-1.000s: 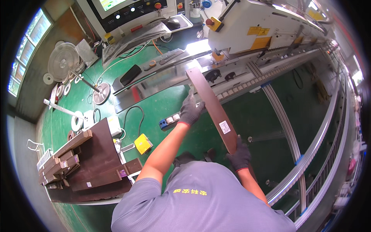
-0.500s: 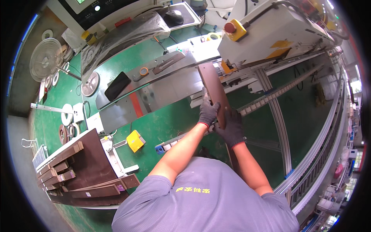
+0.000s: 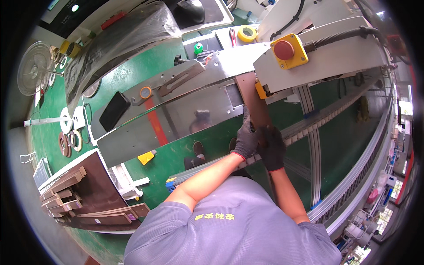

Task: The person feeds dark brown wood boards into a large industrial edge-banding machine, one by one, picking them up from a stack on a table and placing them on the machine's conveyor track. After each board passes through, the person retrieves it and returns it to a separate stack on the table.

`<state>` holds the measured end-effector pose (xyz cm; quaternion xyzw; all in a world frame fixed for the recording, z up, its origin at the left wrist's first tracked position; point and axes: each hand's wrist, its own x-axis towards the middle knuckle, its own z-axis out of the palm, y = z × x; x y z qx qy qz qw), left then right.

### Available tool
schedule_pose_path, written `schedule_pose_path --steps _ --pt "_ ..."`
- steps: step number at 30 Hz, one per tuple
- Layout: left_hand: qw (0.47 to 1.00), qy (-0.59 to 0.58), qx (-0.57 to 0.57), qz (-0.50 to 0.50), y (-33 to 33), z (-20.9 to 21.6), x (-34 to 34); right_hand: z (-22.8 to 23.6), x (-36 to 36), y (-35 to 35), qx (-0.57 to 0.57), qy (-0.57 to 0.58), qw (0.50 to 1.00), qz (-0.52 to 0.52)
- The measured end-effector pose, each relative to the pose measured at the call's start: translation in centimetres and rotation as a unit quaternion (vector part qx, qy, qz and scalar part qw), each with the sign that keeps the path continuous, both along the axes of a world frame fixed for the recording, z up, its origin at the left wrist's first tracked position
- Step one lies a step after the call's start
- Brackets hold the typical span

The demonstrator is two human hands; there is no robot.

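A long, narrow brown board (image 3: 255, 99) points away from me, its far end at the steel machine bed, close beside the yellow guide block. My left hand (image 3: 246, 138), in a dark grey glove with a red cuff, grips the board's left edge, index finger stretched along it. My right hand (image 3: 271, 148), gloved the same way, holds the board's right side nearer me. The fingers of the right hand are partly hidden. Below the hands the board runs down toward my body. The steel machine bed (image 3: 190, 115) stretches to the left with a red stripe across it.
A white machine head with a red emergency button (image 3: 284, 50) stands right of the board. A phone (image 3: 115, 111) and an orange-ringed round tool (image 3: 145, 92) lie on the bed. A roller rail (image 3: 327, 112) runs to the right. Brown strips (image 3: 66, 194) are stacked at lower left.
My view has moved in toward the machine. The board's far end now sits closer against the yellow guide block, and both hands still hold the board.
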<state>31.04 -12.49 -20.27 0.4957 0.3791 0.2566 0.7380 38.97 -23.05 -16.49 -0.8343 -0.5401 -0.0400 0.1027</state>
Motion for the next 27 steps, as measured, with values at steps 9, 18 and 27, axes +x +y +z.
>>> schedule_pose_path --steps 9,18,27 --pt "0.99 0.106 0.073 -0.056 -1.2 0.4 7.5 0.1 7.8 -2.0 -0.019 0.099 0.994 -0.044" --pt "0.969 -0.003 0.246 0.0 -4.6 -7.2 19.2 -1.9 18.0 -4.4 -0.045 -0.009 0.999 -0.022" --pt "0.894 0.125 0.431 -0.021 1.5 -1.7 17.7 -8.9 33.7 -8.2 0.007 0.041 0.998 0.042"
